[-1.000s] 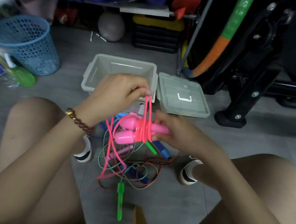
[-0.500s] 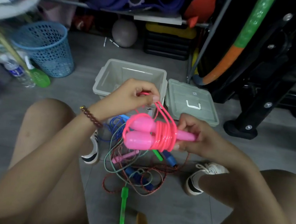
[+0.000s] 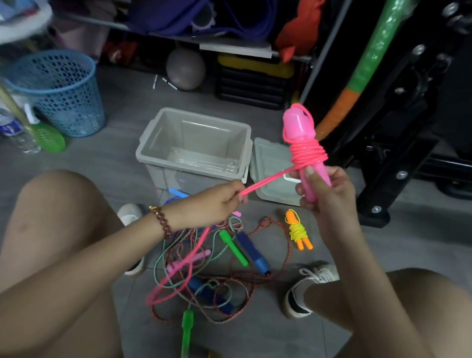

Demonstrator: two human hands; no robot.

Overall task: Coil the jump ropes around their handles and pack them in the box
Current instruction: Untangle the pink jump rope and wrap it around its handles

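My right hand (image 3: 326,197) grips the light, rigid pink handles (image 3: 299,133) below the coil, while my left hand (image 3: 212,202) pinches the limp, likely springy pink rope (image 3: 263,180) taut.

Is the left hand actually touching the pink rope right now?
Touching. The head view shows the left hand pinching the taut pink rope at its fingertips.
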